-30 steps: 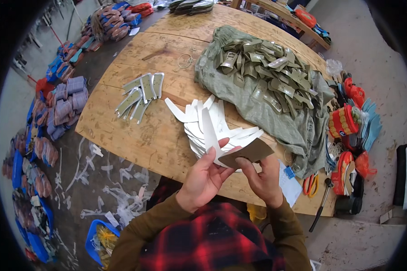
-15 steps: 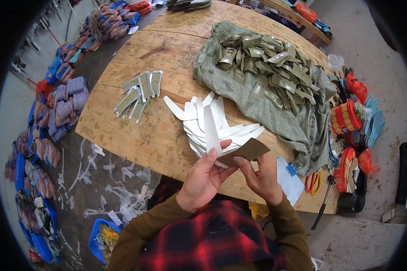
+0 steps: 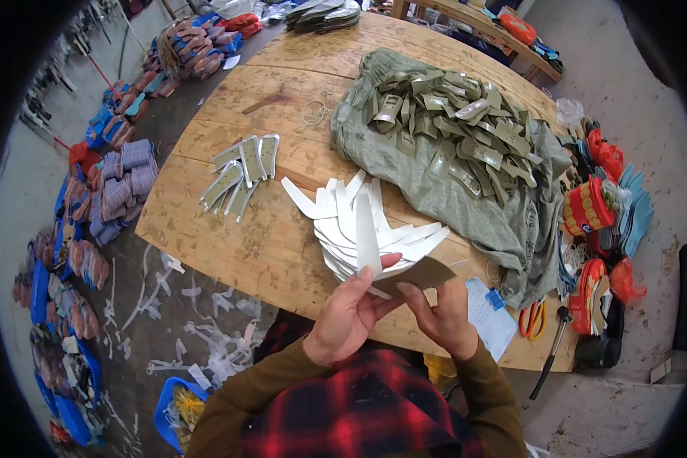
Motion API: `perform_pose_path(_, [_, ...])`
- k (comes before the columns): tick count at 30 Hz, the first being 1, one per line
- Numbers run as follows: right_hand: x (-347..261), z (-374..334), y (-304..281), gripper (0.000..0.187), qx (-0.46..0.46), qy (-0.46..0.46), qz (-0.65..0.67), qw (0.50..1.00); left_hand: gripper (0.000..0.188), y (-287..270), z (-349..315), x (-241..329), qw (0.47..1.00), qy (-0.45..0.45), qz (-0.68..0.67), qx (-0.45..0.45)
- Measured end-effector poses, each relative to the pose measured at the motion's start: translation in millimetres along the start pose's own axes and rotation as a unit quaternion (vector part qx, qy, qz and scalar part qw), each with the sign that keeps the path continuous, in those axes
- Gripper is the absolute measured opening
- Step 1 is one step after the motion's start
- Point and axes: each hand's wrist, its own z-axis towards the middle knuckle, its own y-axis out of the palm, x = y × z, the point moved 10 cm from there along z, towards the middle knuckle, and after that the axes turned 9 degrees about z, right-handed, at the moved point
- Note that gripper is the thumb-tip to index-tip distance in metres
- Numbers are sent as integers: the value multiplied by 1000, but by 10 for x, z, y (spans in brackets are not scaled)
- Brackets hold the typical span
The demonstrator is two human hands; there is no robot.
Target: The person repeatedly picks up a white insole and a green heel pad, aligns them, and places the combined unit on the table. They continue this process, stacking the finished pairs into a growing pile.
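My left hand [image 3: 345, 317] is closed, its thumb pressing the lower end of a white curved strip [image 3: 366, 233] that stands up from the grip. In my right hand [image 3: 446, 317] is a thin olive-brown piece [image 3: 427, 272], pinched near its lower edge by the thumb. The strip and the piece meet between my two hands, and the left fingers reach under the piece. Just beyond lies a fanned pile of white V-shaped strips [image 3: 336, 233]. To its left rest several olive pieces with white edging [image 3: 248, 164].
Many olive pieces [image 3: 435, 111] are heaped on a grey-green sack [image 3: 404, 164]. At the table's right stand a sheet with a blue clip [image 3: 487, 309], orange-handled scissors [image 3: 533, 320] and a hammer [image 3: 551, 351]. White scraps [image 3: 221, 336] and a blue basket [image 3: 168, 412] are on the floor.
The whole view has shifted slightly, with the table sitting a little lower and farther right. Both hands keep their hold on the strip and the olive piece, nearly unmoved.
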Motion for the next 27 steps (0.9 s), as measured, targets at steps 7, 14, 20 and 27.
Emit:
perform_pose_path(7, [-251,-244,42,43,-25,-124,-91,988,26,43,-23,862,825,93,557,25])
perform_pose_path(14, [-340,-288,92,53,-52,-125,-134,982,11,596,-421,1001,642,353,679,34])
perform_pose_path(20, [-230,-322,130,57,-40,-104,-142,984,18,621,-424,861,645,287,707,40])
perform_pose_path(27, [-185,-292,179,34,-16,-96,-156,983,23,581,-450,851,664,265,698,37])
